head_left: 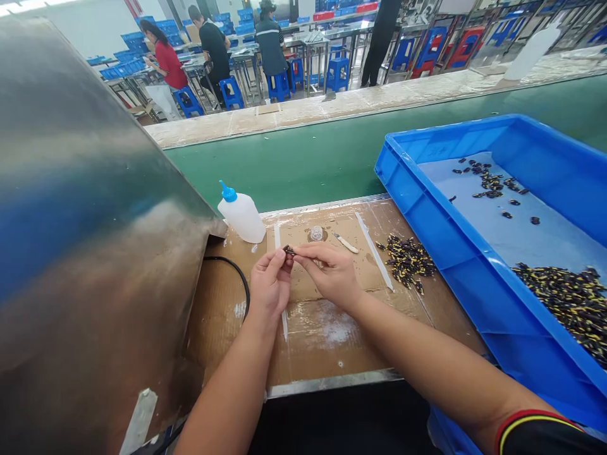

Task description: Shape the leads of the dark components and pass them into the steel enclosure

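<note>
Both my hands meet over a brown cardboard mat on the workbench. My left hand and my right hand pinch the same small dark part between their fingertips, one from each side. Just beyond the hands lie a small round clear blob and a short white-handled tool. A pile of small black-and-yellow parts sits to the right of my right hand.
A white squeeze bottle with a blue nozzle stands at the back left. A large blue tray holding more dark parts fills the right. A shiny metal housing walls off the left. A green conveyor belt runs behind; people sit at far tables.
</note>
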The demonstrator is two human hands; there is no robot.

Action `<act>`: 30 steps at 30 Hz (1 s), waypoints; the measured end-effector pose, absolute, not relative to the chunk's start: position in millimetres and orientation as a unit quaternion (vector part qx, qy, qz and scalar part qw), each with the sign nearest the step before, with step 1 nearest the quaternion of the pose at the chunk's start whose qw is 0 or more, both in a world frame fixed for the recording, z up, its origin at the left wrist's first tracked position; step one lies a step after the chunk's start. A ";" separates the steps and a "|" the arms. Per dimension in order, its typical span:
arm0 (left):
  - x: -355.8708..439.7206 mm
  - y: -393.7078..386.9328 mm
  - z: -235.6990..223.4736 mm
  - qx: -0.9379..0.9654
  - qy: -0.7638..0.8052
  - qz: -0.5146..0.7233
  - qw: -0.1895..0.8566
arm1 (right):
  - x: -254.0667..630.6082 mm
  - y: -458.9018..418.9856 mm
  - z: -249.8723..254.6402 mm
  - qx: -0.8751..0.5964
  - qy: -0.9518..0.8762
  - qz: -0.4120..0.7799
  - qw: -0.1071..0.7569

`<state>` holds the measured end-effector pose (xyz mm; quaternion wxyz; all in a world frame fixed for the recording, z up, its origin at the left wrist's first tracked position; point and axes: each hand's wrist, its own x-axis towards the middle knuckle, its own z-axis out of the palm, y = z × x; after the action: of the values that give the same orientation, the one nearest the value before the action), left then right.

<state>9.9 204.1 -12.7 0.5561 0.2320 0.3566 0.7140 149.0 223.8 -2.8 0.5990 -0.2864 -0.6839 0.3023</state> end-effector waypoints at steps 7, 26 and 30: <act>12.1 202.4 -15.3 0.324 0.384 0.732 0.461 | 150.8 226.0 -5.8 -0.292 -0.690 0.298 0.591; 13.5 198.1 -13.9 0.510 0.489 0.677 0.204 | 152.6 228.5 -5.3 -0.278 -0.717 0.214 0.603; 14.5 198.3 -13.0 0.495 0.491 0.686 0.209 | 153.0 228.6 -5.4 -0.277 -0.723 0.209 0.598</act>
<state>14.5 198.3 -13.0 0.2091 0.4950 0.4912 0.6855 153.0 228.6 -5.4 0.5975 -0.2772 -0.7227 0.2094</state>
